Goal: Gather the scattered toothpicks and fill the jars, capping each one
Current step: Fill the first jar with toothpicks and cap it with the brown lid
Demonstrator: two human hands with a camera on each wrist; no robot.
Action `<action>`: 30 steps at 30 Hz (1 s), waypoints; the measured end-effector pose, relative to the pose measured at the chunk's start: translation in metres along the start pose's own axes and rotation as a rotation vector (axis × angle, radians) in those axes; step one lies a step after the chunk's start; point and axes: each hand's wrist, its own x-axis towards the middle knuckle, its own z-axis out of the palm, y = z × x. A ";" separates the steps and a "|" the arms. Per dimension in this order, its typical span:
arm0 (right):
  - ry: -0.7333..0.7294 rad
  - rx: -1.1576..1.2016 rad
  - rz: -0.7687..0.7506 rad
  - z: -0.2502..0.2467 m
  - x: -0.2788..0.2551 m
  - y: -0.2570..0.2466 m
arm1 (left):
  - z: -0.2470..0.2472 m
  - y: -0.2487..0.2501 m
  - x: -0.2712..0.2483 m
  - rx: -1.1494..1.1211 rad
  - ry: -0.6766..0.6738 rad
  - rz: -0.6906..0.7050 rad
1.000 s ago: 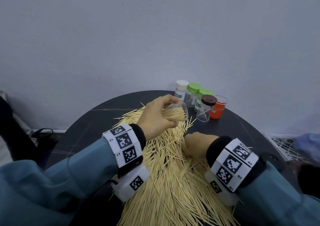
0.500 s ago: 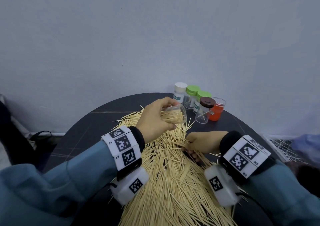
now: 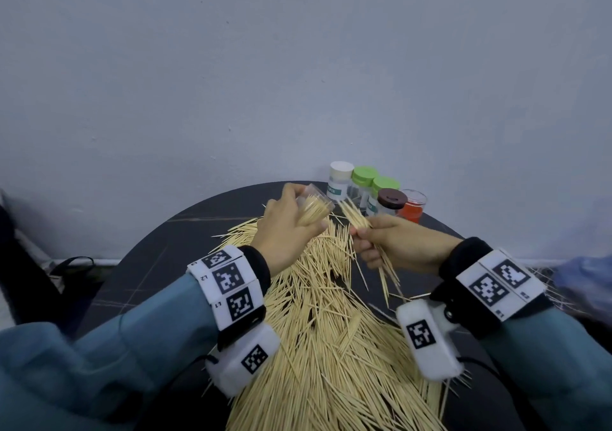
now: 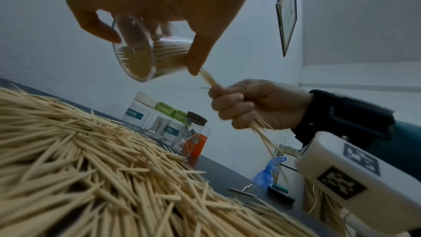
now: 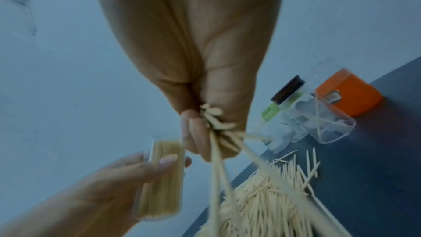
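My left hand [image 3: 291, 228] grips a clear open jar [image 3: 314, 207] partly filled with toothpicks, held tilted above the table; the left wrist view shows the jar [image 4: 141, 53] between thumb and fingers. My right hand [image 3: 390, 242] is curled round a bundle of toothpicks [image 3: 356, 217] whose far ends point toward the jar's mouth. The same bundle [image 4: 212, 80] reaches the jar's rim in the left wrist view, and the right wrist view shows the bundle [image 5: 216, 123] in my fist. A big heap of loose toothpicks [image 3: 318, 331] covers the dark round table [image 3: 159, 258].
At the table's far edge stand a white-capped jar [image 3: 339, 179], two green-capped jars [image 3: 364, 182], a brown-capped jar [image 3: 390, 200] and an orange container [image 3: 412, 207]. A wall rises right behind them. A blue bag [image 4: 268, 170] lies beyond the table's right side.
My right hand has come up off the heap holding a bundle of toothpicks and moved toward the jar. My left hand has raised the jar a little and tilted it.
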 end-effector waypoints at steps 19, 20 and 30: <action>0.330 0.491 -0.574 0.012 0.006 -0.010 | 0.007 0.013 -0.018 0.070 -0.428 0.130; 0.329 0.482 -0.569 0.016 0.007 -0.007 | 0.007 0.014 -0.018 0.059 -0.424 0.135; 0.326 0.247 -0.599 0.035 0.002 0.005 | 0.007 0.010 -0.013 -0.166 -0.294 0.166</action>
